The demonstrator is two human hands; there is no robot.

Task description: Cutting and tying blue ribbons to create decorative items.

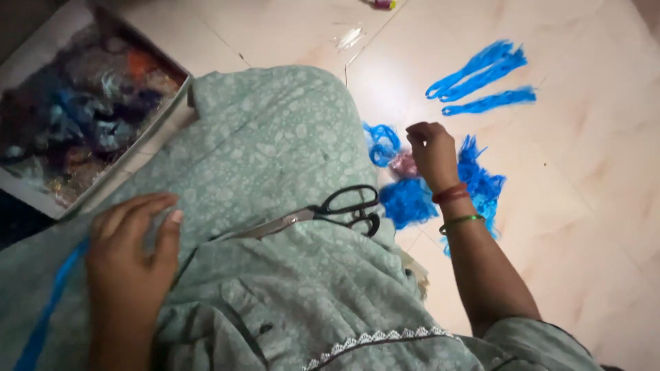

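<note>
Two hands in view, well apart. Right hand (pixel 432 152) reaches down to the floor, fingers curled together over a small pinkish bundle (pixel 403 165); whether it actually pinches it cannot be told. Red bangle (pixel 450 193) and green bangle (pixel 460 220) on that wrist. Loose blue fibre tufts (pixel 481 182) lie around the hand on the pale tiled floor (pixel 591 172), with a looped blue strand (pixel 381 143) just beside the bundle. Three trimmed blue fibre lengths (pixel 481 77) lie farther off. Left hand (pixel 130 254) rests flat on the green printed garment (pixel 289 137), fingers spread, a blue strand (pixel 48 309) running under it. Black-handled scissors (pixel 323 210) lie on the lap between the hands. Box of mixed coloured scraps (pixel 82 103) at upper left.
</note>
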